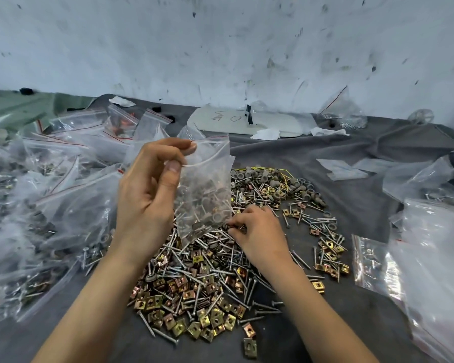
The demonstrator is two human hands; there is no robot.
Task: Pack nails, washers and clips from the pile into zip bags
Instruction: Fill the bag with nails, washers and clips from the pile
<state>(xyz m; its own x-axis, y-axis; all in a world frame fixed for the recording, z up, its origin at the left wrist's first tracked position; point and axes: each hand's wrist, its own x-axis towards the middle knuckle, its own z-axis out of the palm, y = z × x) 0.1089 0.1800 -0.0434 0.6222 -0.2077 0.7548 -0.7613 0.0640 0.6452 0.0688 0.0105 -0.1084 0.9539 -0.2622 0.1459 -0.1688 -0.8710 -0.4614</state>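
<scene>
As left grip (147, 195) pinches one bag (207, 189), pile (194, 292)

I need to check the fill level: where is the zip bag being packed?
In the head view, the zip bag hangs centre frame above the pile, its top pinched by the left hand; the right hand pinches pieces just below.

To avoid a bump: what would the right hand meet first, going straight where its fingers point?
Probably the lower part of the zip bag that the left hand holds; depth is unclear.
</scene>
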